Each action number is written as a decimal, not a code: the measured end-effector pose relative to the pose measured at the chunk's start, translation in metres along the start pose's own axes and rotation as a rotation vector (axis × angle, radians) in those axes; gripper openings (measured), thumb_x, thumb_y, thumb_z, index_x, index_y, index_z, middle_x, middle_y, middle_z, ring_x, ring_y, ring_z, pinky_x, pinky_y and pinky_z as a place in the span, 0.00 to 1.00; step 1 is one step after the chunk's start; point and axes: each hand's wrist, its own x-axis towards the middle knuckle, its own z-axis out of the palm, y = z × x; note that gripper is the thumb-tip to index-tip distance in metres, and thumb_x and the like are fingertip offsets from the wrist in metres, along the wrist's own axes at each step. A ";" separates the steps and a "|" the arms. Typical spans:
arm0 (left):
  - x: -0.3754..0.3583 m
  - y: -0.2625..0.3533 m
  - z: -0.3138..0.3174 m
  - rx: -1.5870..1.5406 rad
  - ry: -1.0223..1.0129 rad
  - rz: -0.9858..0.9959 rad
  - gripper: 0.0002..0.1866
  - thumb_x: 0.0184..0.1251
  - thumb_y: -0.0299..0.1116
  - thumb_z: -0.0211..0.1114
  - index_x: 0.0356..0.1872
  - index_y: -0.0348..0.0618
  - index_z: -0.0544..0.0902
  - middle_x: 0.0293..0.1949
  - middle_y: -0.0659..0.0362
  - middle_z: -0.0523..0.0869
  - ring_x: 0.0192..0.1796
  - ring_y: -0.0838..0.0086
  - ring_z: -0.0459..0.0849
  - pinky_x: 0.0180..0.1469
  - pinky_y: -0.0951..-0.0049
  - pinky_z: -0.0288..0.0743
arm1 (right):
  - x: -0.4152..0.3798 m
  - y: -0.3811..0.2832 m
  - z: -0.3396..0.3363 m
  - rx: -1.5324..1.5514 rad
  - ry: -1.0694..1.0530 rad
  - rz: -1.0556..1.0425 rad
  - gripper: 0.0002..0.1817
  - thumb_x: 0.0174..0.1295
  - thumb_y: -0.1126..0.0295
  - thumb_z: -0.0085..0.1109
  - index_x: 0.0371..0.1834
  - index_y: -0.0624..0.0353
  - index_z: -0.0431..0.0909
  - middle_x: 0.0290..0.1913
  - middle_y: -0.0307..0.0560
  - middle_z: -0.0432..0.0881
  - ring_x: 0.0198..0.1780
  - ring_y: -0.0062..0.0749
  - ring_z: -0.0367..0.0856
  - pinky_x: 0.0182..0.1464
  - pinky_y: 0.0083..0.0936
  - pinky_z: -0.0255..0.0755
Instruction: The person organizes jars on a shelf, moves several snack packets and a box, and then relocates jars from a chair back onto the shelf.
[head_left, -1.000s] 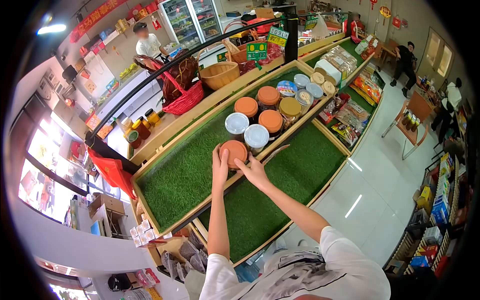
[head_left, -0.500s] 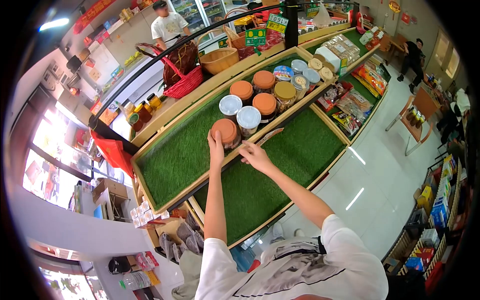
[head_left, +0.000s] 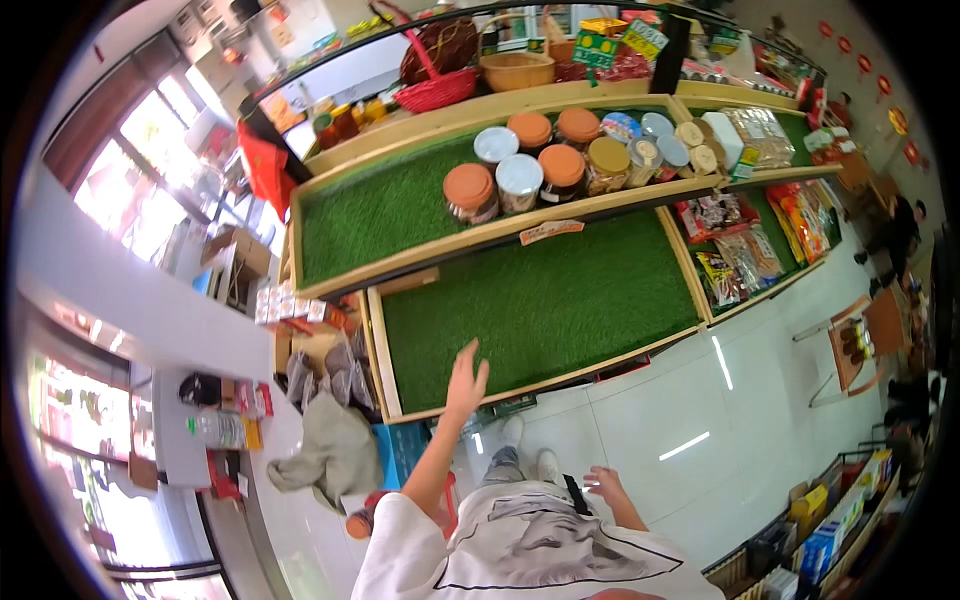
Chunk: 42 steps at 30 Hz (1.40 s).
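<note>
My left hand [head_left: 467,383] is empty, thumb and fingers apart, in front of the lower green-lined shelf [head_left: 540,300] near its front edge. My right hand [head_left: 604,484] hangs low beside my body over the floor, fingers loosely spread with nothing seen in them. On the upper shelf [head_left: 370,225], an orange-lidded jar [head_left: 470,192] stands at the left end of a cluster. Beside it are a white-lidded jar [head_left: 519,183], a gold-lidded jar [head_left: 607,166] and several more jars with orange, white or pale lids. Neither hand touches a jar.
A red basket [head_left: 437,91] and a wooden basket [head_left: 517,72] stand behind the upper shelf. Packaged snacks [head_left: 735,250] fill the right lower section. Left of the shelf are bagged goods [head_left: 345,365] and a grey cloth [head_left: 330,450]. A chair [head_left: 850,340] stands at right.
My left hand has let go of the orange-lidded jar and come down toward me. My right hand has dropped to my side. The view has turned and shifted back from the shelves.
</note>
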 end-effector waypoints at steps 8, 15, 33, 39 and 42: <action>-0.348 -0.126 0.061 0.048 -0.444 -0.880 0.30 0.63 0.50 0.57 0.59 0.35 0.75 0.60 0.35 0.73 0.62 0.45 0.73 0.62 0.56 0.69 | 0.014 0.015 -0.005 -0.153 -0.160 0.069 0.23 0.62 0.62 0.51 0.57 0.63 0.70 0.46 0.56 0.81 0.43 0.43 0.83 0.42 0.36 0.80; -0.502 -0.130 0.028 0.010 0.195 -1.339 0.25 0.60 0.44 0.60 0.52 0.33 0.79 0.49 0.39 0.83 0.52 0.49 0.82 0.57 0.58 0.73 | 0.051 -0.088 0.114 -0.446 -0.236 -0.125 0.24 0.65 0.57 0.51 0.59 0.61 0.69 0.48 0.53 0.79 0.43 0.41 0.80 0.44 0.33 0.77; -0.613 -0.349 -0.171 -0.959 1.522 -1.155 0.30 0.71 0.54 0.49 0.69 0.50 0.63 0.67 0.54 0.67 0.65 0.59 0.69 0.65 0.59 0.66 | -0.018 0.301 0.611 -1.438 -0.914 -0.392 0.35 0.61 0.46 0.60 0.65 0.57 0.67 0.59 0.49 0.75 0.56 0.34 0.75 0.56 0.29 0.70; -0.599 -0.389 -0.195 -1.352 1.312 -1.157 0.33 0.68 0.60 0.45 0.66 0.49 0.67 0.63 0.55 0.73 0.65 0.62 0.71 0.64 0.63 0.67 | 0.005 0.391 0.671 -1.138 -1.029 -0.582 0.37 0.57 0.48 0.65 0.66 0.57 0.66 0.63 0.49 0.72 0.65 0.37 0.69 0.66 0.30 0.63; -0.588 -0.345 -0.199 -1.490 1.346 -1.036 0.34 0.70 0.57 0.47 0.70 0.47 0.61 0.67 0.51 0.67 0.68 0.59 0.67 0.64 0.58 0.67 | -0.017 0.387 0.651 -1.250 -0.902 -0.539 0.47 0.43 0.39 0.70 0.65 0.52 0.68 0.65 0.60 0.69 0.66 0.54 0.67 0.66 0.38 0.63</action>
